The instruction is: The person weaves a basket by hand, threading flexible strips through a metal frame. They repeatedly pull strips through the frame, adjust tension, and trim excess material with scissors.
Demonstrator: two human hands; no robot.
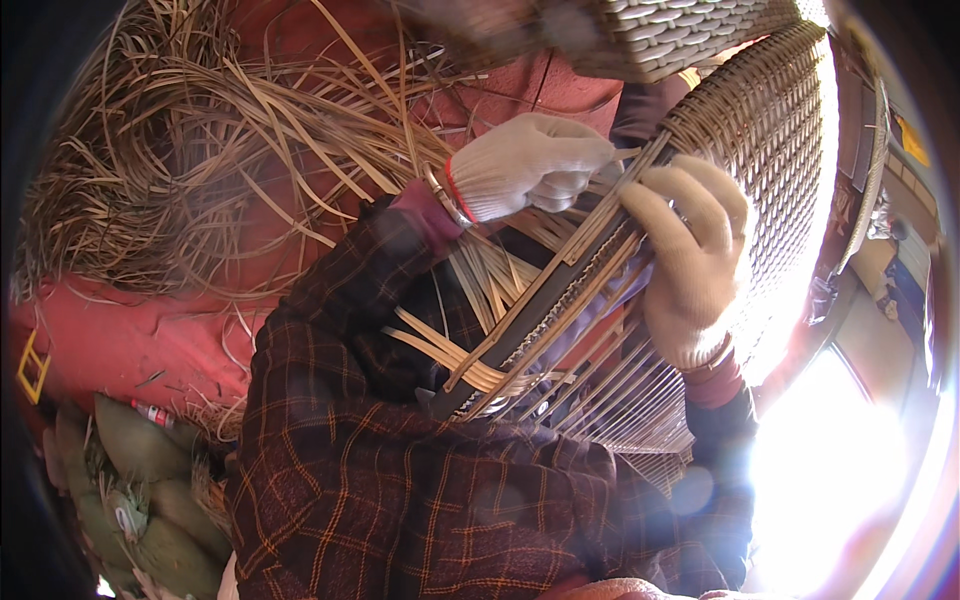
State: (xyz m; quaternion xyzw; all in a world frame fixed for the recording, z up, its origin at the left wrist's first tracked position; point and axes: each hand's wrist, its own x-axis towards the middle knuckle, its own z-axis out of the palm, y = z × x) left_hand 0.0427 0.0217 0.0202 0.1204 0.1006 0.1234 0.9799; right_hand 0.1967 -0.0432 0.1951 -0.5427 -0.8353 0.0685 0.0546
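Note:
A partly woven panel of tan wicker slants across my lap. Its dark frame rail runs from lower left to upper right, with bare strands stretched beside it. My left hand, in a white knit glove, is closed in a pinch by the rail's upper end. A short pale end of a weaving strand shows at its fingertips. My right hand, also gloved, curls its fingers over the rail from the right, at the edge of the weave. Its thumb is mostly hidden. Flat strands loop around the rail's lower end.
A big tangle of loose tan strands covers the red cloth on the left. Another woven piece stands at the top. Green stuffed sacks lie at lower left, near a yellow frame-shaped object. Bright glare washes out the right side.

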